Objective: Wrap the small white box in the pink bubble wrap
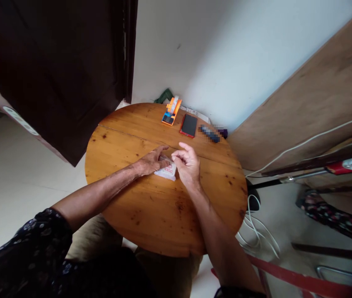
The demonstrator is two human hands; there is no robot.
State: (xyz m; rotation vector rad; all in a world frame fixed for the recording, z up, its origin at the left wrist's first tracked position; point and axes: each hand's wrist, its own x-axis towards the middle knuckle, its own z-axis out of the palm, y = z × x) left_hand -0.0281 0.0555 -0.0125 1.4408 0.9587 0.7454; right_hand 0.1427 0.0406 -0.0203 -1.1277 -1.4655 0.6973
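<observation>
A small white plastic packet (166, 173) with reddish print lies on the round wooden table (151, 203). My left hand (150, 163) is on the packet's left side, its thumb across the top and its index finger stretched out beyond. At the right edge of the packet is my right hand (189, 166), thumb and fingertips pinched together and one finger raised. Whatever sits in that pinch, if anything, is too small to make out.
Toward the wall stand an orange tape dispenser (172, 111), a phone (189, 125) in a red case and a blurred dark object (210, 133). White cables (256, 231) hang and coil at the right. A dark door (58, 66) is at the left.
</observation>
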